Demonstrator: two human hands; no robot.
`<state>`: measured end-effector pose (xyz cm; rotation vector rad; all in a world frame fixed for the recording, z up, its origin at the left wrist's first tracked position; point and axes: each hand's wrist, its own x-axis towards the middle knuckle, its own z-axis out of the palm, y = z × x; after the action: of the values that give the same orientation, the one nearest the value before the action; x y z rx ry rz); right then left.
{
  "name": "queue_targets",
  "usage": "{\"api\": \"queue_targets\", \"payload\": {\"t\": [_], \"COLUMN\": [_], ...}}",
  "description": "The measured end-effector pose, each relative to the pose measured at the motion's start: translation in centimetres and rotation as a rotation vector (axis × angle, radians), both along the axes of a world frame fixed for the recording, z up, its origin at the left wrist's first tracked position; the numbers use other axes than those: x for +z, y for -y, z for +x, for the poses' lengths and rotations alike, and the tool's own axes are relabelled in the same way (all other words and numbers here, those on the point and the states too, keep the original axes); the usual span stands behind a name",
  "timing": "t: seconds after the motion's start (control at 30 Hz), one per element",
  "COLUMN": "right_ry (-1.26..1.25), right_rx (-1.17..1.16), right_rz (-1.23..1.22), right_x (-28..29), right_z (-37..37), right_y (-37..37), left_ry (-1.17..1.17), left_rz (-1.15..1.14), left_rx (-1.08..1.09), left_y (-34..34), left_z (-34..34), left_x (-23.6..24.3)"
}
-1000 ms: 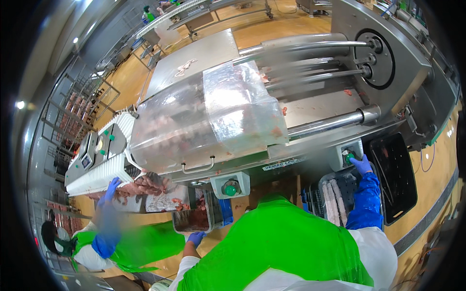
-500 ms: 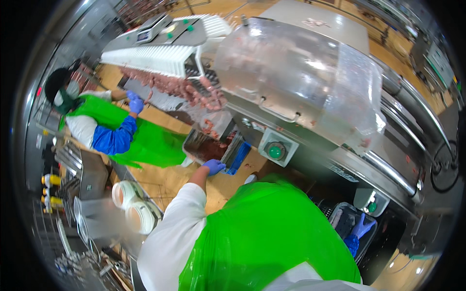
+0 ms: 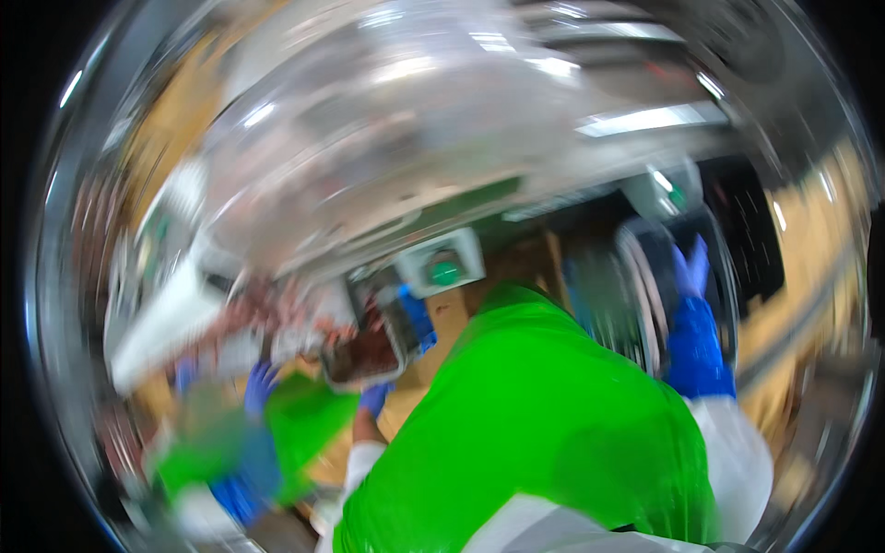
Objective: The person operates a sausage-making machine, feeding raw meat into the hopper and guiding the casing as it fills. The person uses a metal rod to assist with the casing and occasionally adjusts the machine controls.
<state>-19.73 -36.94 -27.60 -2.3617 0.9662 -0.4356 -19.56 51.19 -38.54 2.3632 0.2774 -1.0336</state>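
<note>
My left hand [image 3: 375, 398], in a purple-blue glove, is low by the near corner of a grey tub [image 3: 403, 339] with reddish-brown matter inside. Blur hides its fingers, so a grip on the rim cannot be made out. On the right, my right hand [image 3: 690, 269], gloved alike below a blue sleeve cover, reaches over a dark tub [image 3: 728, 276]. Its fingers are apart, and nothing shows in them. A long pale pinkish-grey strip [image 3: 643, 290] lies along that tub's left side. Something blue [image 3: 419, 318] stands against the grey tub.
A large metal machine [image 3: 369, 157] with a clear cover spans the far side. Below it sits a green button [image 3: 444, 271] in a pale box. Sausage links [image 3: 263, 309] hang from a white rack [image 3: 157, 327] at left. A co-worker in a green apron [image 3: 309, 419] stands close by.
The view has swung right, smearing the picture. The machine, the rack and the co-worker now appear farther left, and more of my right arm shows. Both hands stay beside the same tubs.
</note>
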Motion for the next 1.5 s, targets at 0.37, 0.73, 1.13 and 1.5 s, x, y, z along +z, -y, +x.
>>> {"api": "queue_targets", "payload": {"t": [0.37, 0.73, 1.13, 1.5], "right_ry": [-0.405, -1.036, -0.783, -1.018], "right_rx": [-0.543, -0.255, -0.141, 0.198], "right_rz": [0.291, 0.509, 0.539, 0.806], "right_x": [-6.7, -22.8, -18.4, -19.8], "right_z": [-21.9, -28.2, -23.8, -26.3], "right_y": [0.5, 3.4, 1.6, -4.4], "left_ry": [-0.237, -0.368, -0.452, -0.469], "left_rz": [-0.074, 0.118, 0.234, 0.213], "left_rx": [-0.099, 0.018, 0.145, 0.298], "left_y": [-3.1, 8.1, 13.2, 13.5], "left_z": [4.9, 3.6, -0.1, 0.1], "left_x": [-0.2, 8.7, 16.9, 16.3]}}
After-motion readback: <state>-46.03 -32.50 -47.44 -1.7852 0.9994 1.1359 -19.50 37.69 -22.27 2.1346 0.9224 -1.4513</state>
